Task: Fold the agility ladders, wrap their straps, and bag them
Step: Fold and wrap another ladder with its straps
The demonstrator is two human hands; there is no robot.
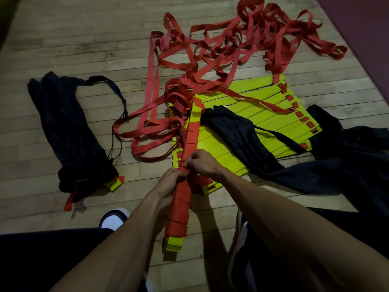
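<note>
A folded bundle of yellow rungs wound in red strap (182,199) slants from near my knees up toward the floor's middle. My left hand (170,182) grips the bundle from the left at its middle. My right hand (201,163) pinches the red strap against the bundle from the right. A second ladder's yellow rungs (259,121) lie fanned on the floor behind, under a tangle of loose red strap (221,51). An empty black bag (235,131) lies across those rungs. At the left, a filled black bag (69,131) shows a yellow rung end and red strap at its mouth.
The floor is pale wood planks (73,39). More black fabric (347,157) lies at the right. A dark red mat (362,28) covers the far right corner. A white shoe (114,219) and my dark trouser legs fill the bottom edge.
</note>
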